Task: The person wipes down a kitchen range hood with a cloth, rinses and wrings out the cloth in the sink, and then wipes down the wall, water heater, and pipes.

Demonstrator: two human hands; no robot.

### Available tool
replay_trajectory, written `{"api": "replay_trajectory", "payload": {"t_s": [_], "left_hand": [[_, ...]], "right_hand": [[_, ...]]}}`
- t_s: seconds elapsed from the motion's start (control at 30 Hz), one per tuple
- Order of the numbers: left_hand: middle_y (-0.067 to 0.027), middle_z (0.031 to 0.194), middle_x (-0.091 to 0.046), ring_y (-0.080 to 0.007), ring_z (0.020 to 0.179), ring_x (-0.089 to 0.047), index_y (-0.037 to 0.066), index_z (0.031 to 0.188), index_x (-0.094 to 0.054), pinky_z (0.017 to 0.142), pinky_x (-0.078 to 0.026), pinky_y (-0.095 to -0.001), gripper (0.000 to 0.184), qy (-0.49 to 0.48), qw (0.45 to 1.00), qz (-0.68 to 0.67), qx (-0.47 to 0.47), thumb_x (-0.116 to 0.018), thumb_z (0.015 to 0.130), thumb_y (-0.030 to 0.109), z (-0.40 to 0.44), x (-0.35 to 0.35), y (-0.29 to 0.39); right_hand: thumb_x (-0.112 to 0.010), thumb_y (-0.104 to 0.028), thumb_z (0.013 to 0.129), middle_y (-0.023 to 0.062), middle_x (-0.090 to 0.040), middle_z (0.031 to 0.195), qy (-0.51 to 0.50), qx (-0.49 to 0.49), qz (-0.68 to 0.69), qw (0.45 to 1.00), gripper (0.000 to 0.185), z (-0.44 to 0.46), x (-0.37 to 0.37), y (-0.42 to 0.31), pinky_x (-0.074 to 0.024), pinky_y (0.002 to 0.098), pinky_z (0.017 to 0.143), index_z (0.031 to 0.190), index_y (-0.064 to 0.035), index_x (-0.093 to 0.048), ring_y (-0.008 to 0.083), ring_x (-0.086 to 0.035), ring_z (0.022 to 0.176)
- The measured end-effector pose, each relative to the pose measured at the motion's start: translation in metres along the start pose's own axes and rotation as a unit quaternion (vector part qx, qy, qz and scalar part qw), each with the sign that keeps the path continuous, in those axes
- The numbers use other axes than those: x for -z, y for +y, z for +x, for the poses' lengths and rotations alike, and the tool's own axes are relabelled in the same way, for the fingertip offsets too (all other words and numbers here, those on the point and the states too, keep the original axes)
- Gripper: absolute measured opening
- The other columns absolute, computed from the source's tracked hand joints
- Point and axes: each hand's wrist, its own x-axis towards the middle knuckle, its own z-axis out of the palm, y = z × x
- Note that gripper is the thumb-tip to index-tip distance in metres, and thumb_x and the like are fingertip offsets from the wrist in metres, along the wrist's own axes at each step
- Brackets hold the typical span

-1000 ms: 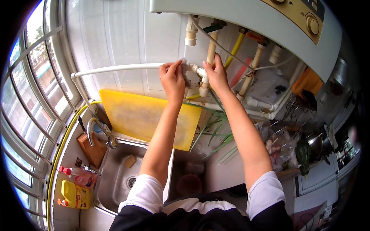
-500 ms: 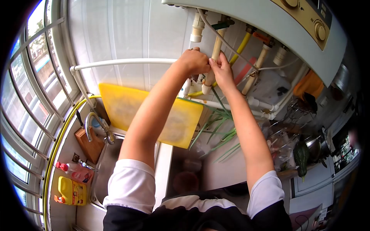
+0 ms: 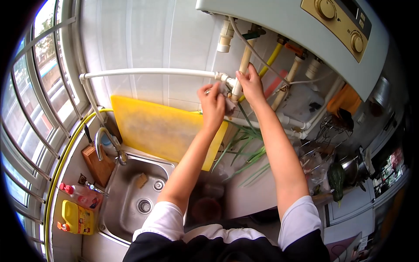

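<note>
Under the white water heater, my right hand (image 3: 252,85) is closed around a beige vertical pipe (image 3: 245,56), with the thumb along its front. My left hand (image 3: 212,106) is just left of the pipe's lower end, fingers curled on a crumpled greyish cloth (image 3: 229,105). The cloth lies against or close beside the pipe; the exact contact is hard to see. Between the hands and the wall, a white horizontal pipe (image 3: 148,71) ends at a fitting (image 3: 223,77) near the beige pipe. Long green onions (image 3: 248,135) lie below the hands.
Overhead hangs the water heater (image 3: 279,26) with its knobs. A yellow cutting board (image 3: 157,129) leans on the wall behind the steel sink (image 3: 124,183). At left are a faucet (image 3: 102,144), a knife block (image 3: 98,165) and a yellow jug (image 3: 78,217). Barred windows line the left side.
My left hand has moved down from the pipe, uncovering the white fitting and showing the cloth. My right hand stays on the pipe. The sink is now more visible between my arm and the jug.
</note>
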Motion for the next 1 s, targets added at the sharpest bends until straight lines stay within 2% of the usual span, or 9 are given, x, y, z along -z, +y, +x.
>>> {"api": "replay_trajectory", "payload": {"t_s": [0.03,0.07,0.13,0.17,0.27,0.43,0.57,0.73,1.0], "left_hand": [[-0.0169,0.123,-0.054,-0.028,0.106,-0.057,-0.003,0.121,-0.056,0.096,-0.046,-0.0385,0.031,0.066,0.982,-0.092,0.154,-0.055,0.091,0.005,-0.004,-0.002,0.003],[-0.0169,0.123,-0.054,-0.028,0.106,-0.057,-0.003,0.121,-0.056,0.096,-0.046,-0.0385,0.031,0.066,0.981,-0.092,0.156,-0.055,0.091,0.005,-0.004,-0.005,0.005],[-0.0158,0.121,-0.054,-0.0231,0.105,-0.057,-0.006,0.122,-0.052,0.095,-0.046,-0.0381,0.028,0.179,0.806,-0.42,0.376,-0.05,0.098,0.009,0.004,-0.011,0.008],[-0.0124,0.116,-0.056,-0.0215,0.097,-0.059,-0.005,0.12,-0.051,0.091,-0.048,-0.0377,0.028,0.183,0.778,-0.457,0.39,-0.048,0.102,0.016,0.011,-0.016,0.007],[-0.009,0.107,-0.06,-0.0199,0.093,-0.059,0.001,0.116,-0.054,0.086,-0.048,-0.0376,0.031,0.017,0.703,-0.567,0.428,-0.043,0.104,0.028,0.034,-0.019,0.02],[-0.0049,0.096,-0.062,-0.0175,0.086,-0.059,0.008,0.108,-0.06,0.08,-0.049,-0.0353,0.044,-0.11,0.727,-0.502,0.456,-0.051,0.099,0.05,0.044,-0.016,0.021],[-0.0025,0.095,-0.066,-0.0157,0.08,-0.061,0.01,0.109,-0.062,0.07,-0.05,-0.0338,0.041,-0.193,0.778,-0.368,0.472,-0.065,0.092,0.048,0.05,-0.016,0.006],[-0.0018,0.091,-0.068,-0.0144,0.078,-0.062,0.01,0.107,-0.063,0.067,-0.05,-0.0322,0.035,-0.173,0.731,-0.487,0.446,-0.067,0.092,0.041,0.042,-0.028,0.001],[0.0002,0.068,-0.06,-0.0111,0.063,-0.053,0.004,0.084,-0.068,0.057,-0.043,-0.0328,0.038,-0.076,0.87,-0.27,0.404,-0.067,0.092,0.041,0.02,-0.017,0.03]], "right_hand": [[-0.063,-0.018,0.091,0.0027,-0.057,0.073,0.005,-0.001,0.009,1.0,0.035,-0.001,-0.001,0.0,-0.0451,0.0303,0.063,0.123,-0.008,-0.055,0.0126,-0.055,0.067],[-0.063,-0.019,0.091,0.0033,-0.057,0.072,0.011,-0.002,0.018,1.0,0.035,-0.002,-0.001,0.001,-0.0453,0.0309,0.063,0.123,-0.008,-0.055,0.013,-0.055,0.067],[-0.063,-0.019,0.09,0.0037,-0.058,0.072,0.005,-0.004,0.013,1.0,0.034,-0.001,0.0,0.004,-0.0455,0.0314,0.064,0.122,-0.0081,-0.055,0.0135,-0.056,0.067],[-0.063,-0.019,0.09,0.004,-0.058,0.072,0.0,-0.002,0.011,1.0,0.033,0.001,0.0,0.006,-0.0457,0.0319,0.064,0.121,-0.0081,-0.055,0.0141,-0.056,0.067],[-0.064,-0.019,0.09,0.0044,-0.058,0.071,0.018,0.006,0.015,1.0,0.032,0.003,-0.002,0.011,-0.0458,0.0321,0.064,0.119,-0.0077,-0.056,0.0148,-0.056,0.066],[-0.064,-0.019,0.09,0.0038,-0.058,0.072,0.019,0.002,0.051,0.999,0.034,0.003,-0.003,0.013,-0.0458,0.0319,0.064,0.122,-0.0084,-0.056,0.0147,-0.056,0.067],[-0.064,-0.019,0.09,0.0032,-0.057,0.072,0.031,0.027,0.058,0.997,0.036,0.004,-0.006,0.017,-0.0454,0.0321,0.062,0.124,-0.0088,-0.055,0.0146,-0.055,0.065],[-0.064,-0.018,0.09,0.003,-0.057,0.072,0.032,0.016,0.072,0.997,0.035,0.002,-0.007,0.013,-0.0449,0.0315,0.061,0.123,-0.008,-0.055,0.014,-0.054,0.064],[-0.065,-0.017,0.09,0.0015,-0.056,0.071,0.032,0.031,0.068,0.997,0.037,0.005,-0.008,0.018,-0.0437,0.0296,0.06,0.124,-0.0081,-0.055,0.0111,-0.051,0.063]]}}
